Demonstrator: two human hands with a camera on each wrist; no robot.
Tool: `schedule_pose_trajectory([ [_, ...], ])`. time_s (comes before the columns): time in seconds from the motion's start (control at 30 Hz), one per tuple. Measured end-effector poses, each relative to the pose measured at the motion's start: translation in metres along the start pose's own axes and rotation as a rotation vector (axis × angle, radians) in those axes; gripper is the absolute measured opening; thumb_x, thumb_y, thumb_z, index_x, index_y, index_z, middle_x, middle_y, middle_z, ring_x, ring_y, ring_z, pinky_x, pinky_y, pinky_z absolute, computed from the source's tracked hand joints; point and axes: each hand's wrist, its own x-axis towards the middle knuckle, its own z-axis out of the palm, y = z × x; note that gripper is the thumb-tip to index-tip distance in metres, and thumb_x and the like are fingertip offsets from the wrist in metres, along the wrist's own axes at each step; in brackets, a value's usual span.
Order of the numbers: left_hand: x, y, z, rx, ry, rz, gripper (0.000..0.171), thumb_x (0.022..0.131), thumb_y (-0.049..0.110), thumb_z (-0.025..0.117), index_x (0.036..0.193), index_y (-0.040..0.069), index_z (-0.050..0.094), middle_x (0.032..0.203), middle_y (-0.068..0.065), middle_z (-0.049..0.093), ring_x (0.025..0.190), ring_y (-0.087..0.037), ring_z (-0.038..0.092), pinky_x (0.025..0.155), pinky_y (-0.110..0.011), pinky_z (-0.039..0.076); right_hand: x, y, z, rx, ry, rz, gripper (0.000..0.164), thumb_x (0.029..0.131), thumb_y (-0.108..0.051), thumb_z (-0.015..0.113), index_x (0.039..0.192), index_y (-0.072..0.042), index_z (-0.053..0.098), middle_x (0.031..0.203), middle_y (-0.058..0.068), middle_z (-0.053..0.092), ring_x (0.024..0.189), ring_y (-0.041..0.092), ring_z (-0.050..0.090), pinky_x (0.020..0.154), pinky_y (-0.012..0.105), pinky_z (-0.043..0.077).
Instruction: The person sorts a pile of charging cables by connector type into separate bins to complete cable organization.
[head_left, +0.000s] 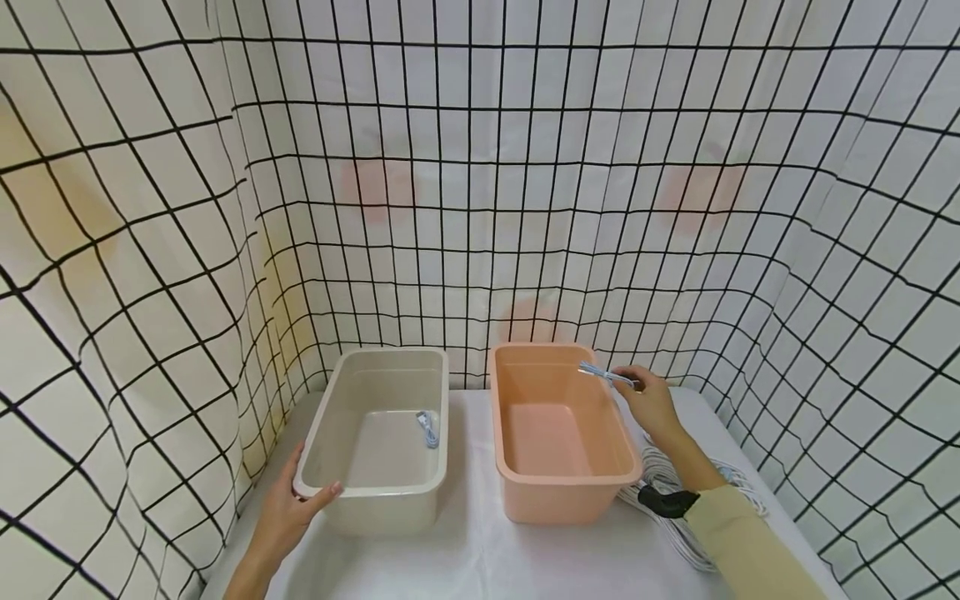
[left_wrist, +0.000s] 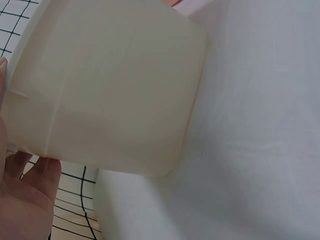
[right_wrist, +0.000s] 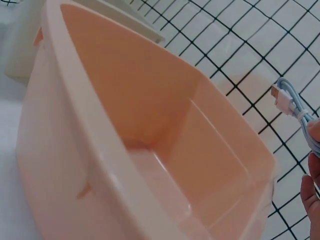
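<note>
My right hand [head_left: 651, 407] pinches a bundled light-blue USB cable [head_left: 606, 374] above the right rim of the orange bin [head_left: 570, 481]. Its metal plug shows clearly in the right wrist view, where the cable [right_wrist: 299, 111] is folded and tied. With my left hand [head_left: 288, 512] I hold the near-left corner of the beige bin [head_left: 386, 500], thumb on the rim and fingers along the outer side. Inside that bin, near its right wall, lies another bundled light-blue cable [head_left: 427, 429]. The inside of the orange bin shows a bare floor.
Coiled grey-white cables [head_left: 663, 479] lie on the table right of the orange bin, partly hidden by my right arm. A black wrist strap [head_left: 667, 502] is on that arm. Black grid netting [head_left: 480, 208] before white cloth encloses the white-covered table [head_left: 480, 550] at the back and sides.
</note>
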Motion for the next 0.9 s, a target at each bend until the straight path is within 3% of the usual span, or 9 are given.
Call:
schedule_pose_trajectory([
  [0.33,0.001,-0.001,0.001,-0.035,-0.004,0.009,0.107,0.090,0.030,0.084,0.165,0.003,0.014,0.146,-0.033,0.046,0.121,-0.041,0.056,0.086,-0.026,0.050,0.018,-0.018,0.021,0.045,-0.057,-0.062,0.024,0.104,-0.012,0.065,0.124,0.001,0.068,0.115,0.018,0.064,0.088,0.023,0.053,0.058,0.023,0.046],
  [0.6,0.000,0.001,0.000,-0.057,-0.008,0.012,0.106,0.091,0.026,0.083,0.165,0.002,0.012,0.147,-0.035,0.044,0.123,-0.044,0.055,0.096,-0.045,0.051,0.026,-0.036,0.045,0.032,-0.120,-0.091,0.024,0.105,-0.016,0.064,0.124,-0.002,0.069,0.114,0.016,0.065,0.085,0.024,0.054,0.059,0.028,0.044],
  [0.73,0.001,0.002,-0.001,-0.050,-0.020,-0.005,0.106,0.091,0.027,0.083,0.165,0.002,0.012,0.147,-0.035,0.045,0.122,-0.043,0.055,0.095,-0.045,0.052,0.029,-0.048,0.061,0.067,-0.152,-0.097,0.021,0.105,-0.014,0.064,0.122,-0.002,0.069,0.116,0.015,0.063,0.086,0.026,0.056,0.063,0.030,0.045],
  [0.9,0.002,0.002,0.000,-0.049,-0.025,-0.023,0.107,0.090,0.032,0.084,0.165,0.004,0.012,0.148,-0.033,0.044,0.124,-0.042,0.055,0.097,-0.046,0.051,0.033,-0.065,0.081,0.097,-0.196,-0.170,0.016,0.103,-0.009,0.065,0.115,-0.001,0.072,0.109,0.017,0.066,0.081,0.027,0.054,0.063,0.029,0.043],
])
